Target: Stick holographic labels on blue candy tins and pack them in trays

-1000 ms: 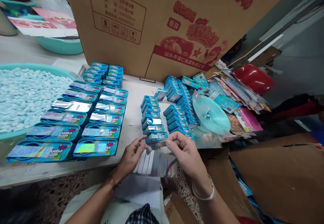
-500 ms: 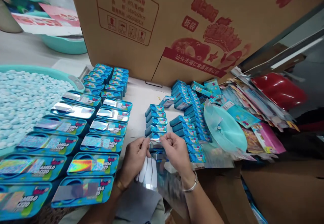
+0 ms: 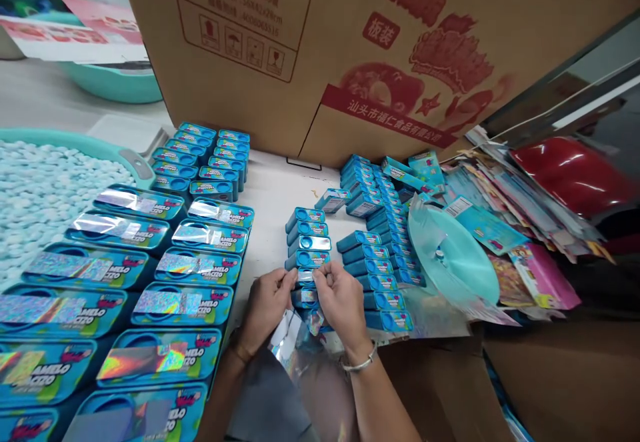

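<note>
My left hand (image 3: 269, 305) and my right hand (image 3: 343, 302) face each other, fingertips pinched at the two ends of a small shiny sticker (image 3: 305, 275). It lies across the top of a blue candy box in the middle row, seemingly touching it. Below my left fingers hangs a sheet of silvery stickers (image 3: 286, 337), partly hidden by the hand. Just behind my fingertips stand more blue candy boxes (image 3: 306, 259), one with a bright strip on its top. Right of my right hand runs another row of blue boxes (image 3: 377, 283).
At left, larger-looking rows of blue boxes (image 3: 193, 265) carry holographic stickers. Beside them is a turquoise basin (image 3: 143, 165) of pale blue candies. A big carton (image 3: 240, 109) stands behind. On the right are a turquoise bowl (image 3: 463, 249) and stacked printed packaging (image 3: 493, 189).
The sticker, held up between both hands before, has come down onto a box top. The sticker sheet below my left hand has tilted. The view has shifted slightly.
</note>
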`<state>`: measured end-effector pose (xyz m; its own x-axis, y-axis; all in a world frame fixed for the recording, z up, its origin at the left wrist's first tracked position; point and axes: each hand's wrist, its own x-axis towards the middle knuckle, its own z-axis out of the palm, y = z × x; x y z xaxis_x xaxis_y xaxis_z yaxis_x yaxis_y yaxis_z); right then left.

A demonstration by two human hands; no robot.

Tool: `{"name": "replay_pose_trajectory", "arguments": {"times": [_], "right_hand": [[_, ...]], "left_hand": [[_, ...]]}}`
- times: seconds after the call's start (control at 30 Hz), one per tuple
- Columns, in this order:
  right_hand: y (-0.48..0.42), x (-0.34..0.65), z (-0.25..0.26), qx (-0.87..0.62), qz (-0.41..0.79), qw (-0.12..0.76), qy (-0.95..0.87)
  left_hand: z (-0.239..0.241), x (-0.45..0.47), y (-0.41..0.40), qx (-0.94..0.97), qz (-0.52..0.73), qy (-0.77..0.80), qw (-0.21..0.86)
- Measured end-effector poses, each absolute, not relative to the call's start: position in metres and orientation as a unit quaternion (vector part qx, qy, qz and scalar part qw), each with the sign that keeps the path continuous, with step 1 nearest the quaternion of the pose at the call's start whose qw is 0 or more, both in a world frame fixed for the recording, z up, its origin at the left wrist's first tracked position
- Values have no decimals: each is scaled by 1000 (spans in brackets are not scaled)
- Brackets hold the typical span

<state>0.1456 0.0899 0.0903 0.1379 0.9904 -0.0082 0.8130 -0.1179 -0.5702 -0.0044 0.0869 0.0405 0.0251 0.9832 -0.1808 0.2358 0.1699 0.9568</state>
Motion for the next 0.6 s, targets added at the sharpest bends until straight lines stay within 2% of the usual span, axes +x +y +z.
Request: {"name": "replay_pose_trajectory", "arguments": {"times": [0.13,0.27,0.43,0.6], "right_hand": [[89,144,87,-718,218,261,-607],[90,147,84,-704,259,316,-581],[93,157,89,-629,458,437,-452],[86,159,94,-579,529,490,-382]], "left_hand": [[20,3,90,471,415,554,548],[8,3,87,450,423,560,552],[31,-11,62,469,430,532,558],[58,-4,29,524,414,463,583]]}}
